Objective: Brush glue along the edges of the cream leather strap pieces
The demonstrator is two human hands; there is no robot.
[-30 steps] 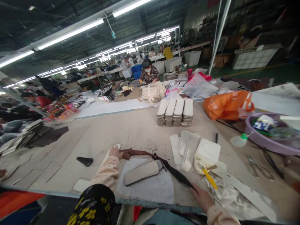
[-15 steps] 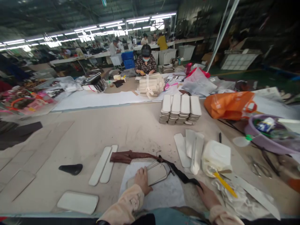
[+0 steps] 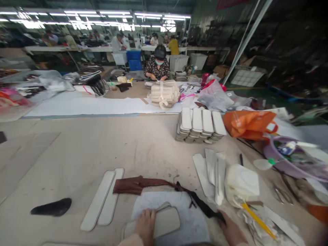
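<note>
My left hand [image 3: 146, 223] lies over a small stack of pale rounded rectangular panels [image 3: 167, 222], fingers together and gripping it near its middle. The stack rests on a white sheet [image 3: 189, 218]. My right hand [image 3: 232, 227] is closed on the near end of a black cloth strip [image 3: 202, 203]. That strip runs away to the left and meets a crumpled brown leather-like strip [image 3: 130, 185] beyond the panels. Two long, narrow pale panels [image 3: 98, 200] lie left of my left hand, partly under the brown strip's end.
A dark, elongated pad [image 3: 51, 207] lies at the left. To the right are pale strips [image 3: 211, 174], a white plastic container [image 3: 242, 182], a yellow-handled tool [image 3: 258, 220] and scissors [image 3: 283, 195]. Stacked panels [image 3: 200, 124] stand farther back, near an orange bag [image 3: 249, 123]. A co-worker [image 3: 157, 65] sits opposite.
The camera view has tilted and shifted, so the tabletop appears lower. My left hand stays on the panel stack, and my right hand still holds the black strip.
</note>
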